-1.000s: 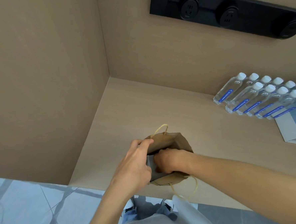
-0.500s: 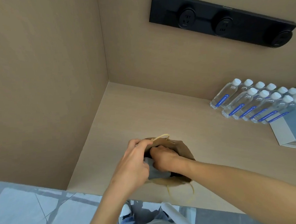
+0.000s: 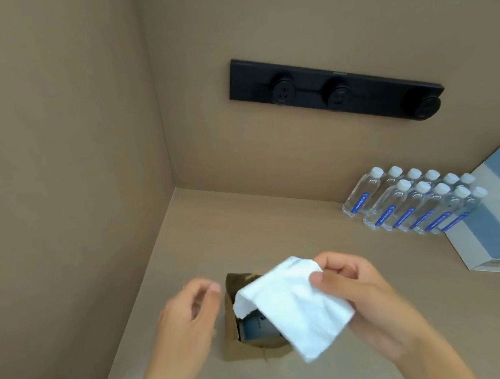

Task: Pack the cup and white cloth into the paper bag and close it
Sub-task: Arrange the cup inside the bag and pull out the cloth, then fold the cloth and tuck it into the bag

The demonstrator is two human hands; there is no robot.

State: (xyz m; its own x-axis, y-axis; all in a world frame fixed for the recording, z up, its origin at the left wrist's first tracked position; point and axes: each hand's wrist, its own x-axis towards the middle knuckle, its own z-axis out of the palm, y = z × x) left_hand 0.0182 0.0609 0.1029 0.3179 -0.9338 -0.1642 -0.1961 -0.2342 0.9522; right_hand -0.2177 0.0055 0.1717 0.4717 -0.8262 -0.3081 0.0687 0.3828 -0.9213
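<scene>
The person's right hand (image 3: 363,296) has the folded white cloth (image 3: 294,306) pinched at its upper right corner, thumb on top, the other fingers curled in behind it. The cloth hangs out flat-ish and angled down to the left, right over the mouth of the small brown paper bag (image 3: 232,334), so it covers most of the opening. It looks soft and slightly textured, with one edge folded under on the left side.

The left hand (image 3: 189,319) is just beside the bag's left edge, fingers loosely curled and a bit apart, holding nothing. It's a little motion-blurred, so whether a fingertip brushes the paper is hard to call.

The bag sits upright on the beige wooden counter (image 3: 274,226), near the front edge, top open. Down inside, under the cloth, there's a bit of the grey-blue cup (image 3: 255,328) showing, only a slice of its side with a small dark mark on it. The rest of the cup is hidden by the cloth and the bag wall. A thin paper-cord handle pokes out at the bag's front, mostly hard to see.

Off to the right, well apart, stands a cluster of clear plastic water bottles with white caps (image 3: 413,205), next to a white and blue box (image 3: 490,218) cut off by the frame. A black socket strip (image 3: 336,88) is mounted on the back wall.
</scene>
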